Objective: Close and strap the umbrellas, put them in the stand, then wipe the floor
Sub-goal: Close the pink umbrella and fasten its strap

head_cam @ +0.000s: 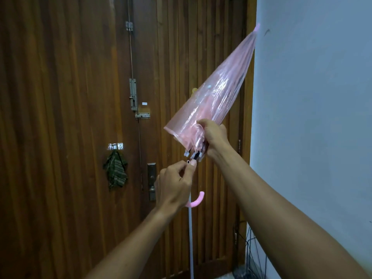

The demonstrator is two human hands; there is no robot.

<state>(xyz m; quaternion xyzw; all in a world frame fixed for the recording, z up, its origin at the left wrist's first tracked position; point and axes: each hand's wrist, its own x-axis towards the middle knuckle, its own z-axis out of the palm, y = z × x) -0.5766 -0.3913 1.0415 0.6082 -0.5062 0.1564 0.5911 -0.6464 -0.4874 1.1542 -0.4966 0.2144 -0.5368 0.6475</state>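
I have the right hand [214, 137] clamped round the gathered lower edge of the pink umbrella [217, 93], fingers curled over the bunched plastic just above the rib tips [193, 154]. The left hand [173, 184] sits just below it, thumb and forefinger pinching a small dark piece [188, 162] right beside those tips; it is too small for me to tell what it is. The other fingers of that hand are curled in.

The umbrella is folded but loose. Its clear pink canopy flares out on the left side, untied, and tapers up and to the right to a pink tip that reaches the edge of the pale blue wall [312, 117]. I hold it in the air, slanted, tip high.

Below the left hand a pink hooked handle [196, 201] shows. A thin pale pole [191, 238] runs straight down from beside it toward the floor; I cannot tell whether the two are joined.

Behind everything stands a dark ribbed wooden door [70, 97] with a sliding bolt [132, 94] and a metal lock plate [151, 181]. A green checked cloth [115, 171] hangs from a hook on it. Low in the corner by the wall, partly behind my right arm, I see a dark wire stand [250, 244].
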